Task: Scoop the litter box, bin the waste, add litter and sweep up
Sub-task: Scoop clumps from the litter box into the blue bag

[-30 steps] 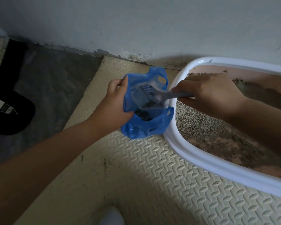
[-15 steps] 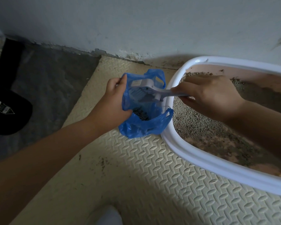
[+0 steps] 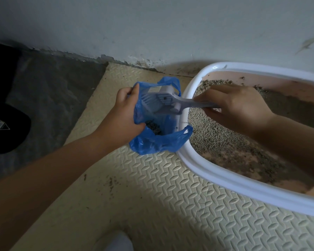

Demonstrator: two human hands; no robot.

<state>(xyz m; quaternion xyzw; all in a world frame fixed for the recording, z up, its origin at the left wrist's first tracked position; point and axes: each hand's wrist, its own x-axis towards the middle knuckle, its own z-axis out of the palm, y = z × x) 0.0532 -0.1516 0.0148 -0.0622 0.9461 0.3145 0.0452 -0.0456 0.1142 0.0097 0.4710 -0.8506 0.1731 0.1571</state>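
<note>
Pointing left into bag (image 3: 158, 142), scoop (image 3: 170, 104), axis horiz.

A cream embossed mat (image 3: 152, 205) is laid against a grey wall (image 3: 152, 24); a black object (image 3: 5, 124) is seen on dark flooring (image 3: 49, 98) beside it.

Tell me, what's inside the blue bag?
Dark dirty litter sits at the bottom of the blue bag, and the head of the scoop pokes into its opening. Anything under that litter or behind the left hand is hidden.
</note>
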